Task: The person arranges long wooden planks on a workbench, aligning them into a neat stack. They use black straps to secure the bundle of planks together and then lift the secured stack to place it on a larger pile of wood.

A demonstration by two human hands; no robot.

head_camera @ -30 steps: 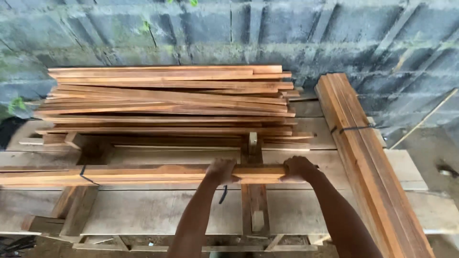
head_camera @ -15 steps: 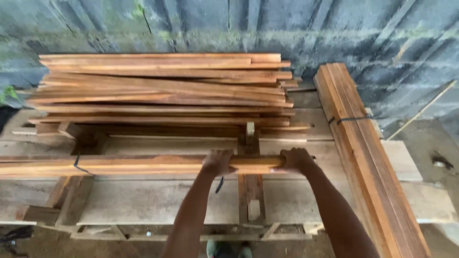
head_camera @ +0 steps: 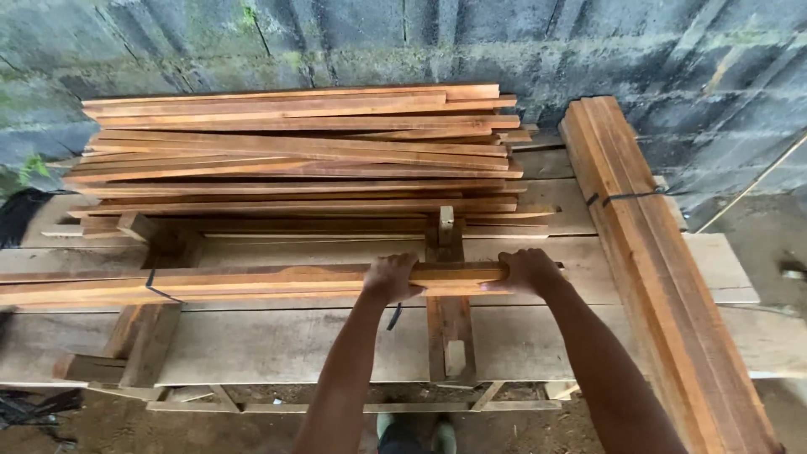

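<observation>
While both hands hold on, a bundle of wood strips (head_camera: 252,284) lies across the desk (head_camera: 336,336).
The left hand (head_camera: 393,277) is curled tight over the bundle, and the right hand (head_camera: 525,271) grips its end at 3 o'clock. A dark band (head_camera: 154,282) ties the bundle at 9 o'clock. A big pile of strips (head_camera: 294,155) sits at 12 o'clock by the block wall (head_camera: 403,42). Another tied bundle (head_camera: 656,261) lies at 3 o'clock.

Woodworking yard: stacked timber slats (head_camera: 294,151), workbench (head_camera: 336,336)
</observation>
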